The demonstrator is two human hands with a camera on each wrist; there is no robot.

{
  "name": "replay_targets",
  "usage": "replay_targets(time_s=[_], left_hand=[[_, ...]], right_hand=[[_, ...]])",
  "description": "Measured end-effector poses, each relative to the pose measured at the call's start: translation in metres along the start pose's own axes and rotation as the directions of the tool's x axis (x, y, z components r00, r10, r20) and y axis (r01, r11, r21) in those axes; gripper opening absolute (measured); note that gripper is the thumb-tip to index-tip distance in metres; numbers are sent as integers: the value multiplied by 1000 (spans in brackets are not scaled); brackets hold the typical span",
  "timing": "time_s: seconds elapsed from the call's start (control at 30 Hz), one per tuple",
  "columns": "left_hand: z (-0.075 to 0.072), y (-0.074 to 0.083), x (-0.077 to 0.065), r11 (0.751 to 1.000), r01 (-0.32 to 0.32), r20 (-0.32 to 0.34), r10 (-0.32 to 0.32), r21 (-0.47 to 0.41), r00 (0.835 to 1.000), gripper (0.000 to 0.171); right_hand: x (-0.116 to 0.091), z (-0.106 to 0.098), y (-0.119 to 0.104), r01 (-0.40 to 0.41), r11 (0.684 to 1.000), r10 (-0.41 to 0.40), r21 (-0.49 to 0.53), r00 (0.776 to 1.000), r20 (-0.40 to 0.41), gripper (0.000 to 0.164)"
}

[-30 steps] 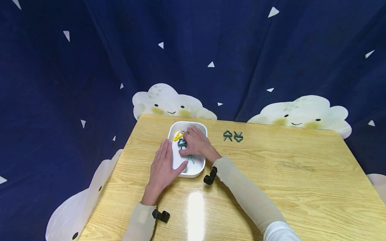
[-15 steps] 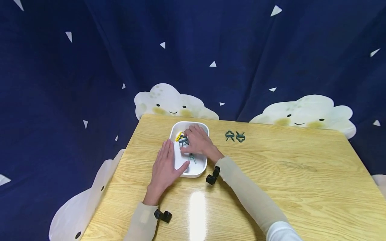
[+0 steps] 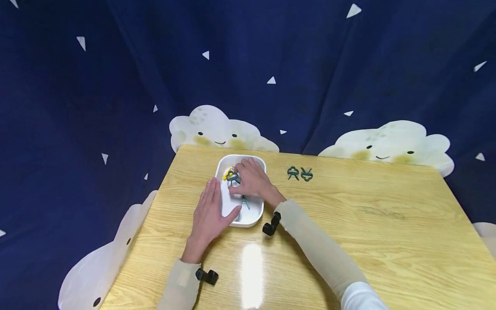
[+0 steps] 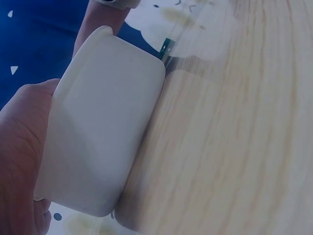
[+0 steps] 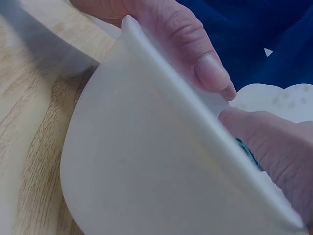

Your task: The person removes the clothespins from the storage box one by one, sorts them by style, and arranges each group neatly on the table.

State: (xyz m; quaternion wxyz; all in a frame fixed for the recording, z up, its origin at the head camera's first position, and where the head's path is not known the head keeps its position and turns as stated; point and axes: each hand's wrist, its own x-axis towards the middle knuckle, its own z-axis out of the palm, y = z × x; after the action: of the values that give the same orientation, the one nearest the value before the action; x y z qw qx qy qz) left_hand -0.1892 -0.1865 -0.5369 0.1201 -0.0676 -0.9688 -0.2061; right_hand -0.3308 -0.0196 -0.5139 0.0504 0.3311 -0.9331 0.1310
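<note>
My left hand (image 3: pixel 209 215), fingers straight, touches the tray's (image 3: pixel 246 224) left edge; my right hand (image 3: pixel 252 178) curls inside by a green clip (image 3: pixel 233 176), grip unclear; table (image 3: pixel 348 215) stretches rightward.

Cannot make out, behind the bare right hand (image 3: pixel 252 177), any grip on the dark green, cloud-topped clip (image 3: pixel 232 177), nor the small yellow piece (image 3: pixel 226 175)'s full outline

The left hand (image 5: pixel 178 36) has its thumb (image 5: pixel 208 66) over the rim (image 5: pixel 220 139) of the white box (image 5: pixel 146 142); beyond the box's rim, the right hand (image 5: pixel 281 149), a green piece (image 5: pixel 248 152) just beside it; left of the box, wooden table (image 5: pixel 29 122); behind it, blue curtain (image 5: pixel 239 39)
</note>
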Motion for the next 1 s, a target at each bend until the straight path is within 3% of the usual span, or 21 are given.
replay_targets(time_s=[0.27, 0.63, 1.0], left_hand=[[0, -1, 4, 1000, -16, -15, 17, 7, 1000, 111], [-2, -2, 2, 1000, 13, -1, -13, 6, 1000, 113], [0, 0, 2, 1000, 20, 10, -20, -8, 1000, 113]], right_hand=[[-7, -19, 8, -15, 997, 18, 70, 999, -37, 62], [-26, -58, 41, -63, 998, 64, 24, 996, -58, 64], [-45, -69, 68, -114, 992, 117, 51, 991, -71, 64]])
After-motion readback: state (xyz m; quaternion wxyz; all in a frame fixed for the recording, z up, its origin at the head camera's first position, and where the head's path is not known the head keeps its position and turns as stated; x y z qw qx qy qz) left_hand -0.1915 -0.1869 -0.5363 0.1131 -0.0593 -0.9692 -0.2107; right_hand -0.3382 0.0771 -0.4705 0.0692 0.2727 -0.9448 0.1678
